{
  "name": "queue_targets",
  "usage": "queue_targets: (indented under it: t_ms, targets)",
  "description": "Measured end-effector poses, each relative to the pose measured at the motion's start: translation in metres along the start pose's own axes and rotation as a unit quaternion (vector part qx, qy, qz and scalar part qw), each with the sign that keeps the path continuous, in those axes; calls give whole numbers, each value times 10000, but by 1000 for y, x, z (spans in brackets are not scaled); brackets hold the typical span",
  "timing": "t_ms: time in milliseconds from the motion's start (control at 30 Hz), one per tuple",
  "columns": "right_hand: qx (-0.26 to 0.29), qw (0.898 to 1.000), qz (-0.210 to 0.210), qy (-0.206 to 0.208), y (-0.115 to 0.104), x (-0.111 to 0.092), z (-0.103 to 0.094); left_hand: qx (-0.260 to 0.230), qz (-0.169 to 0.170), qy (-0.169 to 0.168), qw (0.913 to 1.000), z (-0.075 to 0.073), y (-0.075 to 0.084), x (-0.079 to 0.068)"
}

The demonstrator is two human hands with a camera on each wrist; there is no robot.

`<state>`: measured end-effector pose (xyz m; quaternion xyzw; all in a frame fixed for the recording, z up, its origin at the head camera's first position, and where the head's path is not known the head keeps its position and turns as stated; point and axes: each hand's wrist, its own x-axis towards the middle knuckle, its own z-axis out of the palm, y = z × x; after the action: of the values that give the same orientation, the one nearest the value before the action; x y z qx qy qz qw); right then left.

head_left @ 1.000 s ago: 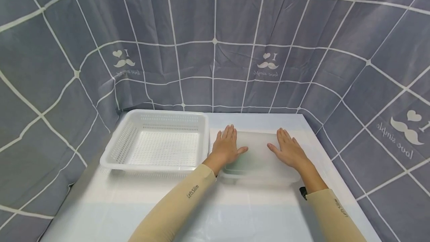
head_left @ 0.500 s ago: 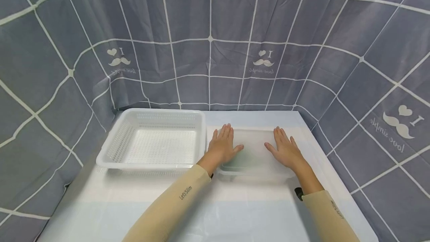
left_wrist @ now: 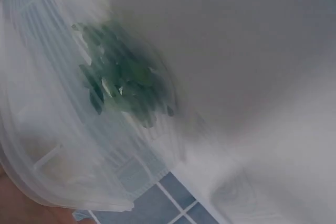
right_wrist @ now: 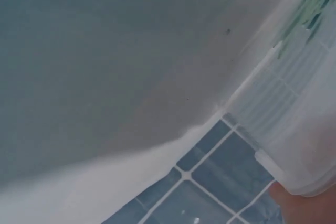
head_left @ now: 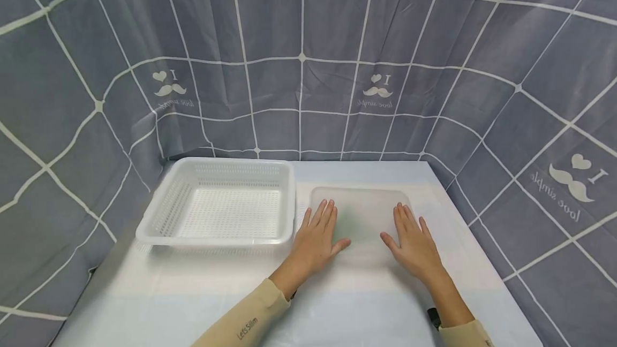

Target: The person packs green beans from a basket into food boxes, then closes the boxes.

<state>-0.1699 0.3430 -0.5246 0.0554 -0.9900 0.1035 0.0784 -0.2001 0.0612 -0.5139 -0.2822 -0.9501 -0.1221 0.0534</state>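
Observation:
A frosted, see-through plastic box lies on the table to the right of centre, with a lid on top. Through its ribbed wall the left wrist view shows a heap of green cut pieces. My left hand rests over the left part of the lid, fingers straight and pointing away, thumb spread inward. Over the right part lies my right hand, also flat, its thumb turned toward the left one. In the right wrist view some green pieces show at the upper right corner.
A white perforated basket stands left of the box, with nothing visible in it. White and pale blue sheeting covers the table. A grey curtain with white grid lines surrounds the back and both sides.
Both flat hands have drawn back toward me over the lid, baring more of the box's far edge. The basket has stayed in place; the head view has shifted slightly.

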Motion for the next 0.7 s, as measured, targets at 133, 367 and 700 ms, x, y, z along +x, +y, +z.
queue_targets:
  t_ms: [133, 367, 700]
  targets:
    - [-187, 9998, -48, 62, 1, 0, 3, 95, -42, 23, 9999, 2, 1, -3]
    - [-87, 9999, 2, -55, 9, 9, -6, -94, -99, -113, 9998, -1, 6, 11]
    - [694, 9946, 738, -214, -32, 26, -26, -933, -414, 61, 9948, -56, -6, 22]
